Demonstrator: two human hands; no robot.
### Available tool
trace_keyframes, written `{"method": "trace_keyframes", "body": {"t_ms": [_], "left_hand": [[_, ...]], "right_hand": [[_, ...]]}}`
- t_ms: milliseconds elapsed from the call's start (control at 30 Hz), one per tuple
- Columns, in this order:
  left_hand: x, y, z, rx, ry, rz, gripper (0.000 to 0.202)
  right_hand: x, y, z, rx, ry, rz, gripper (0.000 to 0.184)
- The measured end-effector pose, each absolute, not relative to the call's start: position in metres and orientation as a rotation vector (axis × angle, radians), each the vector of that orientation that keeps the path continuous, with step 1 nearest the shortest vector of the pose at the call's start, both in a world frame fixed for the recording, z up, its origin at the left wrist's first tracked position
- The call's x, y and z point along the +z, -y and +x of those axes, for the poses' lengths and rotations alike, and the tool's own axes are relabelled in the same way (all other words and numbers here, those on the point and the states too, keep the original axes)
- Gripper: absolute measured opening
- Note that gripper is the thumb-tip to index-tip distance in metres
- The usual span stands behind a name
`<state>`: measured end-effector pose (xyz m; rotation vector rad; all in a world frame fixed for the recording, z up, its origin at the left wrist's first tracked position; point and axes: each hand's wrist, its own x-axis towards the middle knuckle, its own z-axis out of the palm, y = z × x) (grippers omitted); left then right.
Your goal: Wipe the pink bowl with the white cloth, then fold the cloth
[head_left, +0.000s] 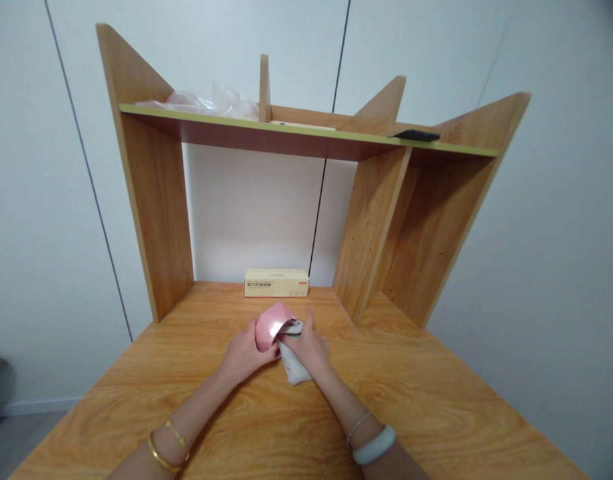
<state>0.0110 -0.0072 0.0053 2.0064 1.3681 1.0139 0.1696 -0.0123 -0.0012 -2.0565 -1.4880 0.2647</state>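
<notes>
My left hand (244, 353) is closed around the left side of a glossy pink case (274, 323), held a little above or on the desk. The case's open side faces right. A light grey cloth (294, 365) is gripped by my right hand (310, 345), its upper part bunched at the opening of the case and its lower end hanging down. The right thumb points up, while the other fingers press into the cloth and are partly hidden. Whether anything else is inside the case cannot be seen.
Behind my hands a cream carton (276, 283) stands on the wooden desk (256, 427). A wooden shelf unit (166, 220) rises at the back, with a clear plastic bag (211, 101) and a dark flat object (416, 135) on its upper board.
</notes>
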Motion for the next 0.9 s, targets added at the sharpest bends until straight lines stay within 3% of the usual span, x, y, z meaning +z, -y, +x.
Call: {"method": "trace_keyframes", "body": {"t_ms": [200,400,700,900], "left_hand": [[0.015,0.01,0.009,0.834,-1.444,2.212,0.047],[0.016,0.009,0.006,0.802,-1.435,2.266,0.048],[0.018,0.012,0.009,0.751,-1.47,2.262,0.055],[0.018,0.011,0.009,0.751,-1.492,2.242,0.053]], "right_hand": [[-0.004,0.012,0.17,0.151,1.507,-1.937,0.073],[0.002,0.022,0.167,-0.09,1.635,-1.738,0.075],[0.004,0.019,0.171,0.129,1.549,-2.031,0.073],[0.006,0.024,0.166,-0.108,1.694,-1.649,0.067]]}}
